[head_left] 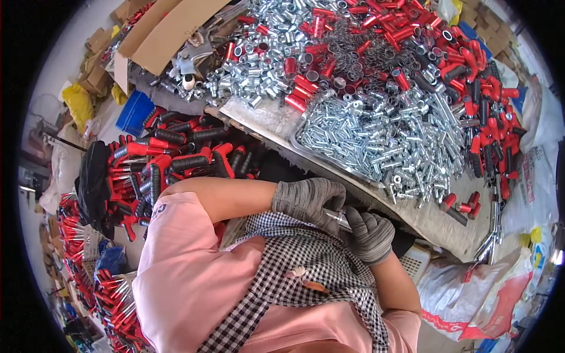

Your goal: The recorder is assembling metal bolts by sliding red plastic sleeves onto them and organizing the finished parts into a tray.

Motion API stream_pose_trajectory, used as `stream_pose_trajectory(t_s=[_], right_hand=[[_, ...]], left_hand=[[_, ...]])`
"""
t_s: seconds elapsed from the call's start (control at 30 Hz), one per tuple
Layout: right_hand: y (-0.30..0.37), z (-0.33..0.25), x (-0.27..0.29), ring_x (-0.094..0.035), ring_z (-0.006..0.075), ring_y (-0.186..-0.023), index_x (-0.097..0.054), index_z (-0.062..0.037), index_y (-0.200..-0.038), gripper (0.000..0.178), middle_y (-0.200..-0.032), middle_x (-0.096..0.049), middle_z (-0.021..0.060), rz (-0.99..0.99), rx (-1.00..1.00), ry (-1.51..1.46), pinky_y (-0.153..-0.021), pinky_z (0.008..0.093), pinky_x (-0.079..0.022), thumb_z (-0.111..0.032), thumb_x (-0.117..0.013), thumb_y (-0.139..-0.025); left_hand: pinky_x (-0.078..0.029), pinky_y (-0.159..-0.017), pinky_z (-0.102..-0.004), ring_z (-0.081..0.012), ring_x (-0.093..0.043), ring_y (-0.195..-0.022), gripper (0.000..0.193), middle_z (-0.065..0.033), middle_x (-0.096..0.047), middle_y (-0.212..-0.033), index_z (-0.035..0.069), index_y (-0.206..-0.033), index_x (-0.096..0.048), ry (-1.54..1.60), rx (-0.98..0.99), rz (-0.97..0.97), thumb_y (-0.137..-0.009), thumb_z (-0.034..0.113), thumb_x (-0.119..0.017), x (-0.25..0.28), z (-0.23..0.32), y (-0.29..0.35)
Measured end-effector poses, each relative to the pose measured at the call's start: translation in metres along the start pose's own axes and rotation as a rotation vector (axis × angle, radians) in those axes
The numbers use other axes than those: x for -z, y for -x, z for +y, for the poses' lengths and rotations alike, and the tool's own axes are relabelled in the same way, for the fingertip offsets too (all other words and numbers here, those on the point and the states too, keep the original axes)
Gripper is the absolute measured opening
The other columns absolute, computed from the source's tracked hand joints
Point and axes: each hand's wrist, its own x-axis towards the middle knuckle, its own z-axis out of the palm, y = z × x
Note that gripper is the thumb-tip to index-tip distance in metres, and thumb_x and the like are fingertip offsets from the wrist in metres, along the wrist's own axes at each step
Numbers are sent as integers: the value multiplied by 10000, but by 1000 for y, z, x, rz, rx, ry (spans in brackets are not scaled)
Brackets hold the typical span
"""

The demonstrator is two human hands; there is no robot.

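My left hand (307,202), in a grey knit glove, is closed around one end of a shiny silver metal piece (338,220) in front of my checked apron. Close beside it, my right hand (369,234), gloved the same way, has its fingers curled on the other end of that piece. Most of the piece is hidden by the gloves, so its exact kind cannot be made out. Just beyond both hands runs the near edge of the worktable (265,126). A tray heaped with small silver pins (359,132) sits on it.
Silver sleeves (253,76), red tubes (303,88) and dark springs (353,47) are piled farther back. Red-and-black handles (188,159) fill the area at left, near a blue bin (134,113). More handles (494,129) lie at right, above a white-and-red sack (477,294).
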Motion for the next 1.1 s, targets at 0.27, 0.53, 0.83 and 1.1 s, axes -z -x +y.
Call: stream_pose_trajectory(t_s=[0.27, 0.53, 0.83, 1.1], right_hand=[[-6, -4, -5, -524, 211, -560, -595, -110, -1088, 545, -756, -549, 36, 47, 20, 5, -462, 342, -407, -279, -768, -600], [-35, 0, 26, -610, 378, -1004, -502, -11, -1279, 705, -1108, -628, 182, -461, -489, -736, -838, 392, -493, -349, -761, -717], [-19, -1, 21, -637, 289, -659, -608, -60, -1111, 520, -798, -650, 141, -205, -412, -458, -561, 361, -501, -244, -780, -656], [-9, -4, 42, -596, 256, -603, -601, -43, -1103, 615, -822, -641, 93, 49, -96, -277, -508, 343, -469, -273, -820, -577]], left_hand=[[-464, -610, -317, -188, -574, -692, 316, -69, -600, -780, 57, -804, -555, 6, 15, 49, -673, 240, -776, -5, -9, 7], [-480, -587, -370, -291, -608, -676, 296, -95, -588, -746, 65, -839, -588, -304, -268, 93, -671, 240, -759, 16, 13, 6], [-485, -647, -394, -300, -597, -726, 447, -118, -587, -786, 64, -941, -570, -360, -263, 253, -649, 320, -791, 8, 3, 4], [-496, -684, -402, -334, -582, -749, 280, -135, -580, -897, 16, -975, -568, -371, -727, 130, -760, 163, -670, -1, -9, 8]])
